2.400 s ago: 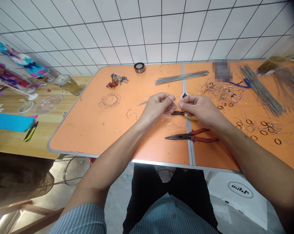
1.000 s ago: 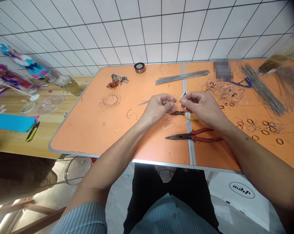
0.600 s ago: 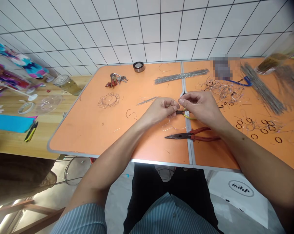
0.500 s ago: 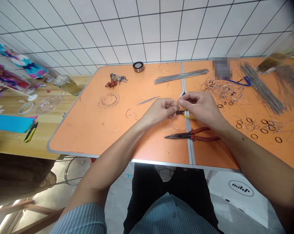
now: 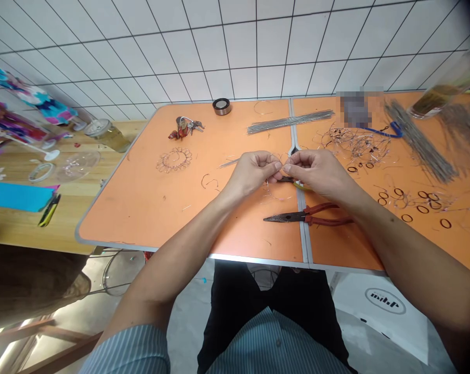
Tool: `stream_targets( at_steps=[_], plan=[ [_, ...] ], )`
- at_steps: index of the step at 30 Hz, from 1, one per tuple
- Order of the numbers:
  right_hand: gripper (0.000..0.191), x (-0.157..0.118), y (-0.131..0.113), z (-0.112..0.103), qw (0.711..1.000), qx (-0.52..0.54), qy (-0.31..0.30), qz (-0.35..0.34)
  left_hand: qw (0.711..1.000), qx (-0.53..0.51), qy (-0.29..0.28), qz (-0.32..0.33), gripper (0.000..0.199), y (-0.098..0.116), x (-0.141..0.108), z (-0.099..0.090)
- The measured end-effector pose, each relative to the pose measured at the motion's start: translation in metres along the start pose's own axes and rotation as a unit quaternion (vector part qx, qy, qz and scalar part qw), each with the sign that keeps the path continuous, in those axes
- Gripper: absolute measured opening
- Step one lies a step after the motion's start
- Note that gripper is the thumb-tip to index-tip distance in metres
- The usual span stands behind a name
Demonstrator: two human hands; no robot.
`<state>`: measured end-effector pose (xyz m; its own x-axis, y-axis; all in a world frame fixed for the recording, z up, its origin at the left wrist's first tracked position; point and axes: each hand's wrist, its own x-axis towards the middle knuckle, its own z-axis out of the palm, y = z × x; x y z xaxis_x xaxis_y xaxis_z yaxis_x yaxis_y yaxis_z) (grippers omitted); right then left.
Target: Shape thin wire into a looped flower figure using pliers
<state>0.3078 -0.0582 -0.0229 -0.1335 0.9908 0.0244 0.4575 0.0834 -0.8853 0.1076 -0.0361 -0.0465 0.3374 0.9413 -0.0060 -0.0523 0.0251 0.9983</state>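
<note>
My left hand [image 5: 258, 170] and my right hand [image 5: 312, 169] are closed in pinches, fingertips nearly touching, over the orange table. Between them is a thin bent wire [image 5: 278, 197], part of which curves in a loop below the left fingers; its upper part is mostly hidden. Behind the fingertips lies a small pair of pliers [image 5: 287, 179] with yellow handles, partly covered by my right hand. Closer to me, red-handled long-nose pliers [image 5: 305, 216] rest across the metal seam of the table.
A looped wire ring [image 5: 174, 160] lies on the left, below keys [image 5: 186, 127]. Straight wire bundles [image 5: 289, 122] and a wire tangle [image 5: 355, 143] are behind and right. Several dark rings [image 5: 422, 209] lie on the right. A roll of tape [image 5: 221, 106] stands near the wall.
The fingertips of both hands have shifted slightly, the left thumb now pointing toward the right hand's fingertips. The wire loop below has turned a little. The tools on the table have stayed put.
</note>
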Motion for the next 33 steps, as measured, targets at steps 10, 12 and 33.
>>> stream_targets(
  at_steps=[10,12,33],
  plan=[
    [0.013,-0.003,-0.003,0.006,0.997,0.070,0.010,0.021,0.999,-0.047,-0.012,0.002,0.016,0.002,-0.002,0.001],
    [0.012,-0.004,-0.006,0.006,0.997,0.074,0.016,0.023,0.999,-0.048,-0.008,-0.007,0.019,0.004,-0.002,0.000],
    [0.013,-0.007,-0.011,0.009,0.996,0.089,0.017,0.016,0.998,-0.045,0.026,0.027,0.011,0.001,0.001,-0.001]
  ],
)
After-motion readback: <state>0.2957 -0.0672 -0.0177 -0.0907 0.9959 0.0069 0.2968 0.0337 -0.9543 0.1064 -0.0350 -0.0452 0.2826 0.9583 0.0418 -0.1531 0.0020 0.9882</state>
